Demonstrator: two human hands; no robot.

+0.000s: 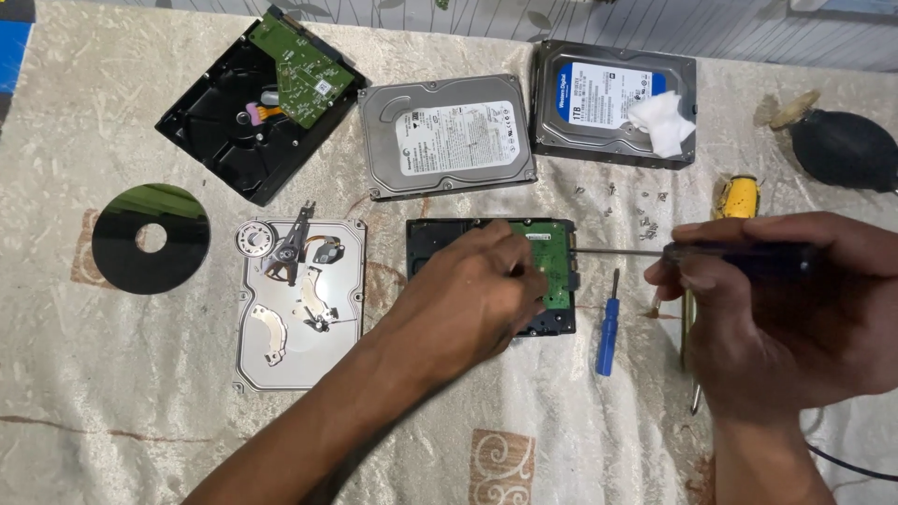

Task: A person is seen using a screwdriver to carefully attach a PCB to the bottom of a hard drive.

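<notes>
right hand holds screwdriver at hard drive.

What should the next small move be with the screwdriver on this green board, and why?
Probably seat the tip squarely and turn. The right hand holds the dark-handled screwdriver level, its tip at the right edge of the green circuit board, while the left hand presses down on the black hard drive. Whether the tip is in a screw head cannot be told.
</notes>
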